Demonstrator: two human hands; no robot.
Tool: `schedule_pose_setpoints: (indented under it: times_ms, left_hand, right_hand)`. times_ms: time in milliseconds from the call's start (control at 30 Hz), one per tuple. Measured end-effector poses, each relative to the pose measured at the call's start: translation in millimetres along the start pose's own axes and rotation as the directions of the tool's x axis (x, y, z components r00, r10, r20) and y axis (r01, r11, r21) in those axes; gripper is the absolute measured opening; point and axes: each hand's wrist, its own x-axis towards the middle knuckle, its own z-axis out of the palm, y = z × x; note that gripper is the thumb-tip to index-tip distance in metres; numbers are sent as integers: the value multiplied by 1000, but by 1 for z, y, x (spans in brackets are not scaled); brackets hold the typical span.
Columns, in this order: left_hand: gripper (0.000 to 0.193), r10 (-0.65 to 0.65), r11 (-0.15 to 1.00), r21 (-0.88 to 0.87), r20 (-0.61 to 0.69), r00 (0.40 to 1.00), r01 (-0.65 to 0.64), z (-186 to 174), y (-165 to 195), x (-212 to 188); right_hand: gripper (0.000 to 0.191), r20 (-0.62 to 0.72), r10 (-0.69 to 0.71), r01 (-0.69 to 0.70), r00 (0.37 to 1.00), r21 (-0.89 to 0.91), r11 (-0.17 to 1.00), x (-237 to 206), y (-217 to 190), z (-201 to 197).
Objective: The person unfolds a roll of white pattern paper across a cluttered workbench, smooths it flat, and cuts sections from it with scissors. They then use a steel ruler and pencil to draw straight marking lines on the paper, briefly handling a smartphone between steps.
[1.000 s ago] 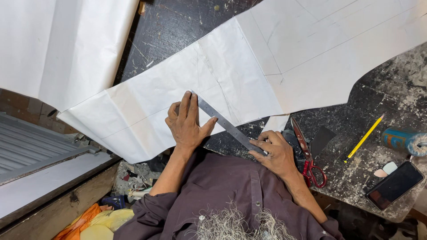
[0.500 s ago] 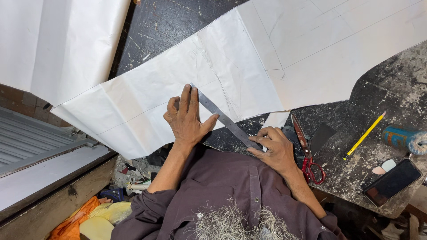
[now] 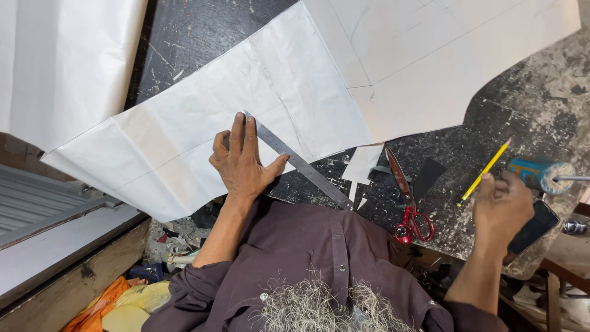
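Hands: L (image 3: 241, 161) pins ruler (image 3: 301, 163) — R (image 3: 501, 206) touches pencil (image 3: 485, 171).

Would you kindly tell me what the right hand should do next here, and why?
Probably close the right hand on the yellow pencil and lift it. Its fingertips sit at the pencil's lower end, while the left hand pins the metal ruler flat across the white paper pattern, apparently set for a line.

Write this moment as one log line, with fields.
left hand: pressing metal ruler on white paper | right hand: at yellow pencil | red scissors: lying untouched
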Motion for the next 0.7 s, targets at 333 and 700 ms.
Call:
schedule_pose_setpoints:
  times_ms: [333, 700]
  left_hand:
    - [100, 35, 999, 27, -70, 997, -34, 4, 0, -1]
    - [104, -11, 1000, -16, -38, 999, 11, -1, -3, -1]
  right_hand:
    - [18, 92, 85, -82, 992, -42, 996, 26, 10, 30]
    - [7, 202, 67, -209, 977, 857, 471, 5, -80, 25]
